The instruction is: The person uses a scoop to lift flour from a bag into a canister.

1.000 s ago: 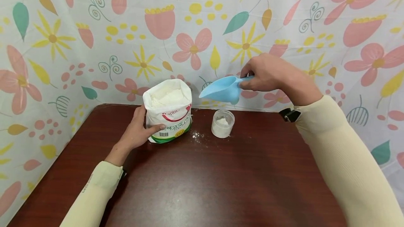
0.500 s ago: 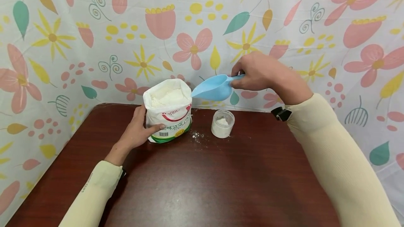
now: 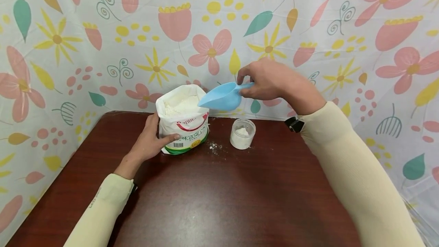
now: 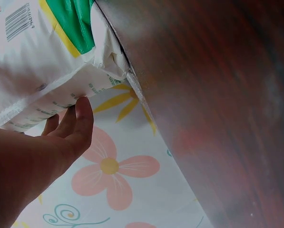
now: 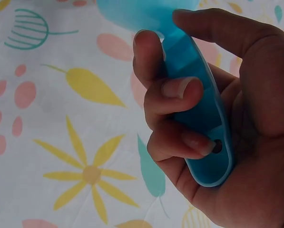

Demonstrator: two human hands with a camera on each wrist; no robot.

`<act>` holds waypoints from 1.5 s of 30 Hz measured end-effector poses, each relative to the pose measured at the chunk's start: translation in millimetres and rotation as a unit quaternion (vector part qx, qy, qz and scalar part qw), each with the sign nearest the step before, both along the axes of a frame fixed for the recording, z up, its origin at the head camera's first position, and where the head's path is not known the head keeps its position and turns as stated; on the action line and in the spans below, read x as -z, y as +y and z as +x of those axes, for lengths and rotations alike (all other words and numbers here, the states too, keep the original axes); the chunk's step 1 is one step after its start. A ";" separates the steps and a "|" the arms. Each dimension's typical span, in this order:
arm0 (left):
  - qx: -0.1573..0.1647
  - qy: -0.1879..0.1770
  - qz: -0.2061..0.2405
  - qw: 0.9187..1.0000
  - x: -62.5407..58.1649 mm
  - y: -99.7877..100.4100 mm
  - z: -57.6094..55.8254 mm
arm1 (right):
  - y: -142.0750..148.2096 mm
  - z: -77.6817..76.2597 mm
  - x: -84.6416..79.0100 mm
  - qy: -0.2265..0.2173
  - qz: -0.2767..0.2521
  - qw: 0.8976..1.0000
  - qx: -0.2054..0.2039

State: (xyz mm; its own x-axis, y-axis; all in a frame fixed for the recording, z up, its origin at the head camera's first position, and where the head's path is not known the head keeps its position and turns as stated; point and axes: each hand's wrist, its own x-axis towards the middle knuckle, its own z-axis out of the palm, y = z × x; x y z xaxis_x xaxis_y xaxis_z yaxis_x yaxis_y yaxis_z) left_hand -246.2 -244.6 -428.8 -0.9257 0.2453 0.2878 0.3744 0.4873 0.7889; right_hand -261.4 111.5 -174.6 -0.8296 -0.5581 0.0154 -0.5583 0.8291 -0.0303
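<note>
An open flour bag (image 3: pixel 183 125) of white plastic with a green band stands upright at the back left of the table, filled nearly to its rim with white powder. My left hand (image 3: pixel 151 136) holds its left side, thumb across the front; in the left wrist view the fingers (image 4: pixel 82 111) press the bag's side. My right hand (image 3: pixel 265 79) grips the handle of a light-blue scoop (image 3: pixel 221 97), fingers curled round it in the right wrist view. The scoop's tip is over the bag's right rim. Below the scoop sits a clear round jar (image 3: pixel 242 134) holding white powder.
Spilled white powder (image 3: pixel 213 147) lies on the dark wooden table (image 3: pixel 219 197) between bag and jar. A floral curtain (image 3: pixel 210 18) hangs close behind and to the left of the table.
My right hand has moved left with the scoop, bringing its tip from right of the flour bag to over the bag's rim. The left hand, bag and jar have stayed put.
</note>
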 end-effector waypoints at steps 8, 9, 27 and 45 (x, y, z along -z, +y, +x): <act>-0.003 -0.010 0.001 1.000 -0.3 0.8 0.8 | -12.0 2.3 5.9 -0.002 0.005 1.000 -0.011; -0.001 -0.010 0.001 1.000 -0.2 0.7 0.5 | -13.2 2.3 6.8 -0.001 0.006 1.000 -0.012; -0.003 -0.008 -0.001 1.000 0.2 -0.5 -0.4 | -32.8 3.7 19.2 0.011 0.027 0.999 -0.018; -0.001 -0.006 0.003 1.000 0.0 -0.8 -3.0 | -49.1 8.8 24.7 0.038 0.030 0.998 -0.028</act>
